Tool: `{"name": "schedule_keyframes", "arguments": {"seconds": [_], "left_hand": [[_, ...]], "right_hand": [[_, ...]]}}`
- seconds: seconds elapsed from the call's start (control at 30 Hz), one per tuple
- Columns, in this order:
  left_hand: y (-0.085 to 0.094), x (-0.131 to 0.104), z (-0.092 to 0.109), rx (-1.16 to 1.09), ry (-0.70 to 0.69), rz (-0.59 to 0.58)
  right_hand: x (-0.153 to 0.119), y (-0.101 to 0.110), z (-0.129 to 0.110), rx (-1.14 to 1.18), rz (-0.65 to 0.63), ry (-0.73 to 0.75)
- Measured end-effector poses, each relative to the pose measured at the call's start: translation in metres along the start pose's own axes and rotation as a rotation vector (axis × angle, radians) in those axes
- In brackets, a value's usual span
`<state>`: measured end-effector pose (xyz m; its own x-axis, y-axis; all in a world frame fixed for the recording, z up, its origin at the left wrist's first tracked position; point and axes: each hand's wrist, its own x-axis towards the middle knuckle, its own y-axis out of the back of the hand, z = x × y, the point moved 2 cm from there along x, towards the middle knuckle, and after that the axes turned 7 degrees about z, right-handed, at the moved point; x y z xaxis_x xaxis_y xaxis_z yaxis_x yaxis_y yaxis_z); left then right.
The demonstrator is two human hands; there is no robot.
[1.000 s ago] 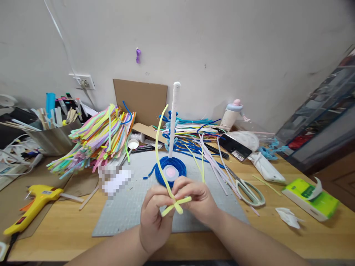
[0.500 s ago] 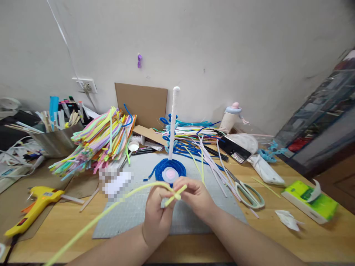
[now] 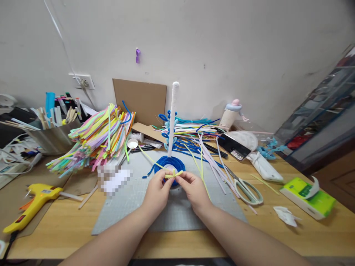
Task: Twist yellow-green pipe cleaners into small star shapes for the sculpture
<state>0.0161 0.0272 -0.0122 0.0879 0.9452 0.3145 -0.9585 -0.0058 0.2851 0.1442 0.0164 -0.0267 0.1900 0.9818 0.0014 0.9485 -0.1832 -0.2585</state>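
Note:
A yellow pipe cleaner, folded into short crossing ends, is pinched between the fingertips of my left hand and my right hand. Its long tail runs up and left from my left fingers. Just behind my hands sits a round base of coiled blue pipe cleaner, its pale centre partly covered by my fingers. From the base rises a white wrapped stick, upright, with blue loops around its lower part. Both hands are closed, above the grey cutting mat.
At left lie a yellow glue gun and a big bundle of coloured pipe cleaners. To the right are green-handled scissors, loose lilac strips, a phone, and a green tissue pack. Cardboard leans on the wall.
The pipe cleaner's long tail has swung from the lower left to the upper left. My hands have drawn level, both pinching the crossed ends. The view has shifted slightly.

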Motion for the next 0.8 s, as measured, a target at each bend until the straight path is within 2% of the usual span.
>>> {"name": "schedule_keyframes", "arguments": {"seconds": [0.17,0.27,0.47,0.6,0.8], "left_hand": [[0.000,0.003,0.000,-0.178,0.178,-0.012],[0.001,0.005,0.001,-0.281,0.234,-0.016],[0.007,0.009,0.003,-0.256,0.231,-0.060],[0.011,0.012,0.005,-0.167,0.191,-0.037],[0.010,0.014,0.000,-0.235,0.225,-0.054]], "right_hand": [[0.000,0.001,0.002,-0.001,-0.006,-0.029],[0.002,0.000,0.002,0.010,-0.038,-0.055],[0.004,0.000,0.001,0.014,-0.105,-0.068],[0.001,-0.001,0.001,0.001,-0.094,-0.082],[0.000,-0.001,0.002,-0.012,-0.078,-0.070]]}}
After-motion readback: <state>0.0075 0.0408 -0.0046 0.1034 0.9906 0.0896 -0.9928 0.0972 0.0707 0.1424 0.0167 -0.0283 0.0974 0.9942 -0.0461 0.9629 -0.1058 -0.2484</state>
